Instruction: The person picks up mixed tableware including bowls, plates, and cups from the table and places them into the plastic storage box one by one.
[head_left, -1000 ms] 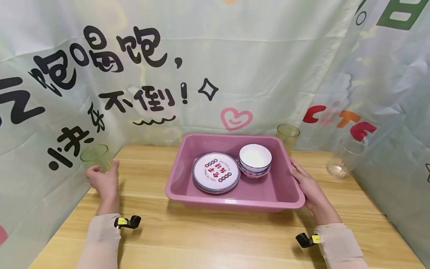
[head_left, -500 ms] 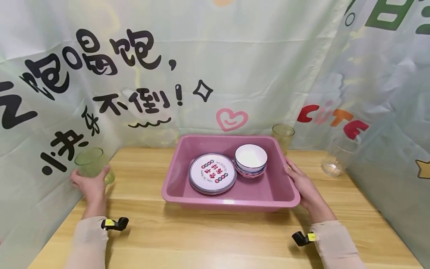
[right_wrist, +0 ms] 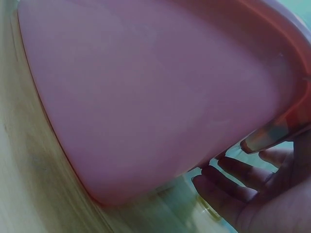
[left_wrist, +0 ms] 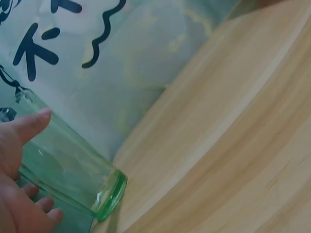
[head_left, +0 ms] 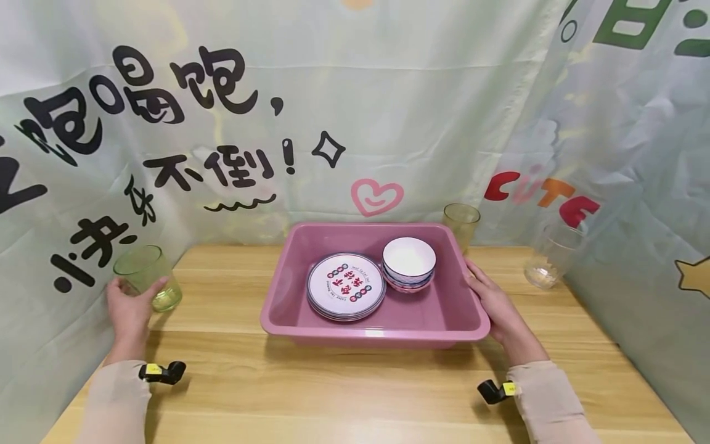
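Note:
A green glass [head_left: 146,274] stands on the table at the far left, its thick base showing in the left wrist view. My left hand [head_left: 130,308] is around its near side, thumb [left_wrist: 36,124] across the glass and fingertips loosely bent beside it. A pink plastic basin [head_left: 374,336] sits mid-table, holding a stack of round plates [head_left: 346,287] and a stack of bowls [head_left: 409,259]. My right hand [head_left: 499,311] is at the basin's right side, with nearly straight fingers [right_wrist: 221,194] against its outer wall under the rim.
A yellowish glass [head_left: 461,225] stands behind the basin's back right corner. Farther right, a clear glass [head_left: 549,259] stands near the side curtain. Printed curtains [head_left: 432,123] enclose the wooden table [head_left: 310,394] at the back and sides.
My left hand has slid left and nearer relative to the green glass, uncovering more of its base. My right hand stays at the basin. The head view has turned slightly right.

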Demonstrator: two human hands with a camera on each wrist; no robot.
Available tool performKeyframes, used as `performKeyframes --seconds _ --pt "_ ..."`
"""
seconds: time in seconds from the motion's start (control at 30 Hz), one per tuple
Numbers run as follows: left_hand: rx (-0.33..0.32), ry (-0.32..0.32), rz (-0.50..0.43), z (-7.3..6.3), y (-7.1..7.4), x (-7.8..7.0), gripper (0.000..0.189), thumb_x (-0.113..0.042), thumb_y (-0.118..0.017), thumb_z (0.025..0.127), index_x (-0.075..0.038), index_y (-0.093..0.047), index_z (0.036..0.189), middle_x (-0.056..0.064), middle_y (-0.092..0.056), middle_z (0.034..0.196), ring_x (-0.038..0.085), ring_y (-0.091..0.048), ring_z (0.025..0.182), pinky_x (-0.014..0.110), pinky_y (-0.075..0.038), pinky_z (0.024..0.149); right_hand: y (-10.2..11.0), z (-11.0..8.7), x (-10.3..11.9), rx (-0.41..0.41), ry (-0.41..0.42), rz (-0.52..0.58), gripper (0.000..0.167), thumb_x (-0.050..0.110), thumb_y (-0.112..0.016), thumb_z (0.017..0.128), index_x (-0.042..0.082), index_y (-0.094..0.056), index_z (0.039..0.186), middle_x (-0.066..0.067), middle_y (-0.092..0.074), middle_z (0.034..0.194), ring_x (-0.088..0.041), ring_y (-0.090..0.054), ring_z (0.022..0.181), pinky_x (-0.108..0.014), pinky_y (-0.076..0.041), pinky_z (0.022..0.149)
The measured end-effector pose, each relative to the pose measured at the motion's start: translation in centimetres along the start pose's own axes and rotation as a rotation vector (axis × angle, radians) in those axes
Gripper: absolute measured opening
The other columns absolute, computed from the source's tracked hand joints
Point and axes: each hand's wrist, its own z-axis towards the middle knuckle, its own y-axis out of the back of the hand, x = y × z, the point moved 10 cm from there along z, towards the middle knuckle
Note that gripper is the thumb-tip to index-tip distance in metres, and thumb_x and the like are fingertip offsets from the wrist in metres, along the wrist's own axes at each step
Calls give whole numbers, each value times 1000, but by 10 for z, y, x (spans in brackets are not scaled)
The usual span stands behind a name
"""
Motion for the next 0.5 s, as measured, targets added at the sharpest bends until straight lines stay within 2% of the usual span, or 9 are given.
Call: performKeyframes --seconds 0.23,0.5 --pt "49 -31 62 7 -2 0 97 -36 -78 83 -10 -16 154 10 -14 161 20 -14 146 32 -12 118 0 -1 -1 -4 1 -7 67 47 -40 104 27 -7 158 -14 -15 161 -29 -28 137 -18 -45 89" --pt "43 -55 -27 14 -1 -7 102 -27 -82 80 -27 -13 155 0 -15 161 13 -15 144 29 -8 118 1 -1 -1 -11 3 -4 67 47 -41 103 28 -9 158 -11 -12 162 -30 -26 139 -18 -45 90"
